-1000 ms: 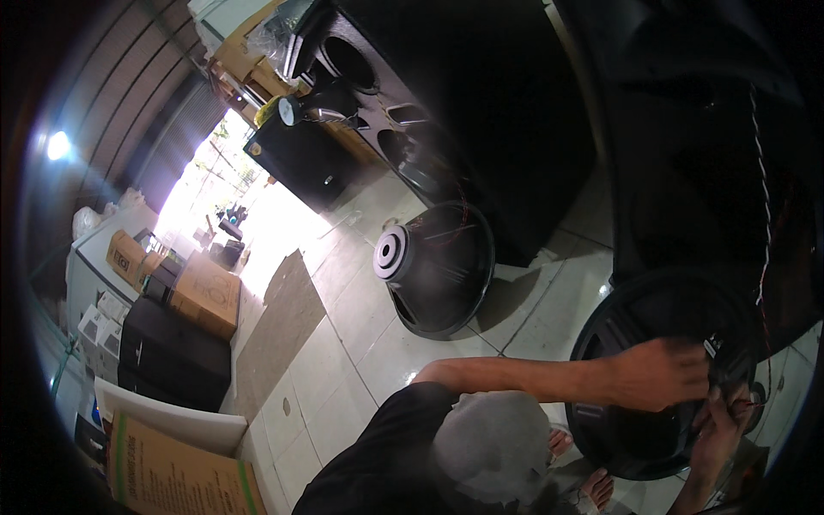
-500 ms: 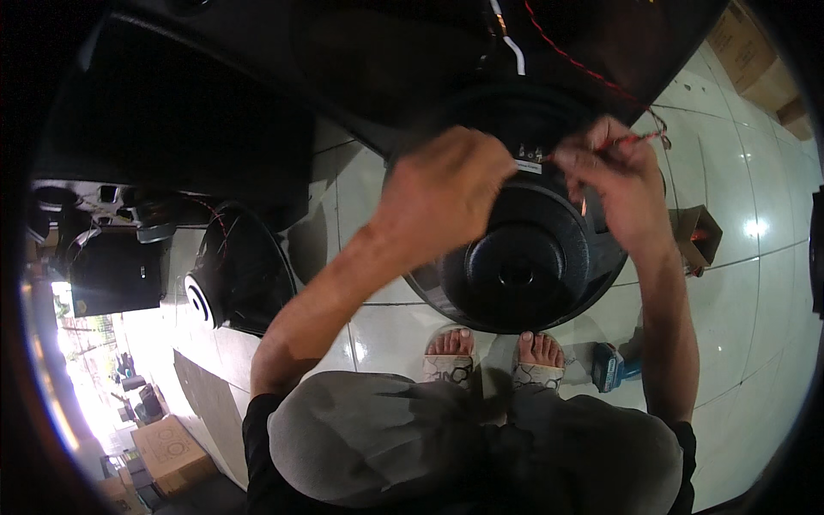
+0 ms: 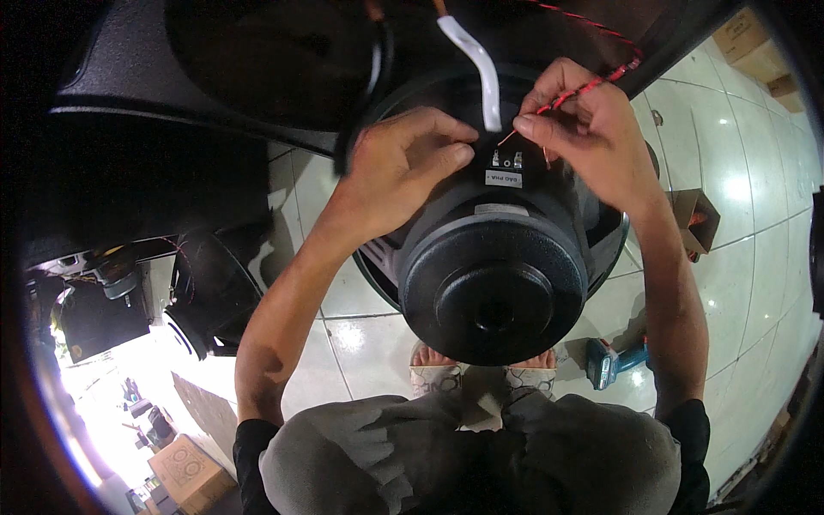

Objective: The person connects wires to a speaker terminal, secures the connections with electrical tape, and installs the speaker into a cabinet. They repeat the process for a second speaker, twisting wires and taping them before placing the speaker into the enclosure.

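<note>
A large black loudspeaker driver [image 3: 494, 283] rests on the floor in front of me, magnet side toward me. Two metal terminals [image 3: 506, 161] stand on its frame above a small white label. Between thumb and fingers, my right hand [image 3: 592, 137] pinches a twisted red-and-black wire [image 3: 592, 83]; a bare copper end pokes out just above the terminals. My left hand [image 3: 399, 163] is beside them on the left, thumb and index finger slightly apart with nothing visible between them. Just above the terminals hangs a white-sleeved cable [image 3: 477, 64], with a black cable [image 3: 378, 64] farther left.
A big black cabinet [image 3: 154, 197] fills the far left side, and another black speaker [image 3: 210, 283] lies left on the tiles. On the right are an opened small carton [image 3: 693, 221] and a blue cordless power tool [image 3: 605, 365]. Cardboard boxes [image 3: 184, 472] sit at lower left.
My left hand has moved left, away from the terminals. The right hand has shifted up and left with the wire, whose copper end now shows. The view has tilted, bringing the driver lower.
</note>
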{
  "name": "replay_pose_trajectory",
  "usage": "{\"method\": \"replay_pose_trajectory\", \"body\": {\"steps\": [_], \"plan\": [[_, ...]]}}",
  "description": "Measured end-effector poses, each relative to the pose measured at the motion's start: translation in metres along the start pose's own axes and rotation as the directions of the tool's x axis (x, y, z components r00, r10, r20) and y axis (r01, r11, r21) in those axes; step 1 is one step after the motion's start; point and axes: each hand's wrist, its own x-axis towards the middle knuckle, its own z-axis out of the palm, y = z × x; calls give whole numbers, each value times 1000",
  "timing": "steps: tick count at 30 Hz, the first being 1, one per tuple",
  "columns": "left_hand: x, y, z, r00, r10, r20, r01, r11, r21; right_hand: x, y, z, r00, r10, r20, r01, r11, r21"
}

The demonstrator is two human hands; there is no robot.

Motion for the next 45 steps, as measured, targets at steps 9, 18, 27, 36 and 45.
{"method": "replay_pose_trajectory", "body": {"steps": [9,18,27,36,45], "plan": [[12,-3,10,998,59,37,-55,992,-111,-25,1,8,867,-496,-49,454,826,-334],[10,-3,12,997,80,8,-79,994,-72,-32,1,17,875,-484,-7,443,808,-389],[13,-9,14,992,122,17,-119,986,-116,-30,2,18,862,-508,-5,463,790,-402],[21,-15,11,980,173,103,-157,977,-144,-27,-2,17,862,-501,80,483,761,-434],[43,-19,1,947,142,289,-109,986,-126,-27,-6,11,877,-422,230,481,760,-437]]}}
